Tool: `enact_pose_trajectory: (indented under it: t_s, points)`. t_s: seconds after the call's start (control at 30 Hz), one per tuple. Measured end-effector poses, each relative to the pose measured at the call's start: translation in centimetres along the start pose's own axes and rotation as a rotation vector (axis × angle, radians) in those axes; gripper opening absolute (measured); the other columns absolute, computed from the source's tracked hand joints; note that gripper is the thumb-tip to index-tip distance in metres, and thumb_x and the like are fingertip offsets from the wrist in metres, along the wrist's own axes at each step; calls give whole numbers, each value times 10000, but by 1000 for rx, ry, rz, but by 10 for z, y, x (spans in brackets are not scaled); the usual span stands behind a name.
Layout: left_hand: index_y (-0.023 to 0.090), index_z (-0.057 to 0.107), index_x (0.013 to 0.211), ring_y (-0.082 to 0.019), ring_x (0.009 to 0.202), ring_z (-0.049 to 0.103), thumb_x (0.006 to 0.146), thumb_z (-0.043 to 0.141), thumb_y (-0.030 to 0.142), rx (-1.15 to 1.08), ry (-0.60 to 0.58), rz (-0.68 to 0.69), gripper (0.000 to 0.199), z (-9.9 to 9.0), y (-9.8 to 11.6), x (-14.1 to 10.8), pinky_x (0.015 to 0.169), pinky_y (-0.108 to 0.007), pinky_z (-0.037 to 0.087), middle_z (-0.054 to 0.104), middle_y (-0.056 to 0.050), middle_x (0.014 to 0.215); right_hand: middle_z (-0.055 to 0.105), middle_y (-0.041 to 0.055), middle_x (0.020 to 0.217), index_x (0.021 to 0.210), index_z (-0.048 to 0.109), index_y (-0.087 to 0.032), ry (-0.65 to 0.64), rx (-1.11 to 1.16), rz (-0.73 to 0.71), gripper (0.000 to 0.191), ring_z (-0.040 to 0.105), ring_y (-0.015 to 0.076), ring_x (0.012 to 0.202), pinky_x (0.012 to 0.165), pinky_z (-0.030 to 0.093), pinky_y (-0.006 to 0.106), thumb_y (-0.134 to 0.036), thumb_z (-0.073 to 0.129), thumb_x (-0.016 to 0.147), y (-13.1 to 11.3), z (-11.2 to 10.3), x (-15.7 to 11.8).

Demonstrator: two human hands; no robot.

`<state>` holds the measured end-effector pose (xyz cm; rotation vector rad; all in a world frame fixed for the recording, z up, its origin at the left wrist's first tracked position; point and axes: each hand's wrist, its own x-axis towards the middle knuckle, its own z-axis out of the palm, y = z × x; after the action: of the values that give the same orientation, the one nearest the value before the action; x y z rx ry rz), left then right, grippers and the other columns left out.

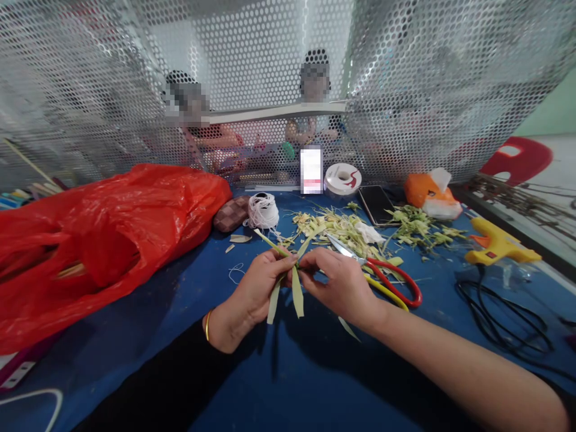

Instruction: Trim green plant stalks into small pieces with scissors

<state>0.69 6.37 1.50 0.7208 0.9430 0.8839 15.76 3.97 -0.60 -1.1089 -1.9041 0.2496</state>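
Note:
Over the blue table, pale green leaf strips cross one another between my two hands, several ends sticking out up and down. My left hand, with a gold bangle at the wrist, pinches the strips where they meet. Fingers of my right hand are closed on the strips from the other side; its fingertips are partly hidden. Just beyond my right hand lie scissors with red and yellow handles, blades pointing away to the left. A heap of leaf scraps spreads behind both hands.
A large red plastic bag covers the left side. Behind sit a ball of white cord, a checked case, a ribbon spool, a dark phone and an orange tissue pack. A yellow glue gun with black cable lies right.

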Motion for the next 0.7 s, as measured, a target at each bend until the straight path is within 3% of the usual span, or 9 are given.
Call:
enact_pose_trajectory:
  t_s: [0.13,0.33,0.6,0.7]
  points:
    - [150,561,693,-65,375,504,713,733,165,25,-22,2,174,-1,2,-1,430,-154,426,546,39,467,648,-2,689,778,584,-206,-8,38,3,72,601,125,604,580,456,226,-136,591,790,-1,-2,0]
    - [133,567,667,-60,375,494,771,652,101,12,12,-122,138,-1,6,0,424,-152,409,550,20,483,659,16,730,819,601,-206,10,49,-83,88,611,139,653,616,475,241,-131,557,834,4,2,-3]
    - [124,628,721,-94,479,557,773,720,347,82,-125,88,247,-4,5,-1,517,-201,486,609,-3,560,703,29,825,899,620,-223,111,156,57,65,657,156,745,705,507,266,-191,563,893,5,-3,-1]
    - [126,647,771,-93,508,567,728,760,293,104,-92,119,206,-2,5,-3,526,-196,489,628,-5,595,699,29,823,903,623,-218,74,206,105,47,650,159,736,701,507,278,-210,585,876,5,-8,2]
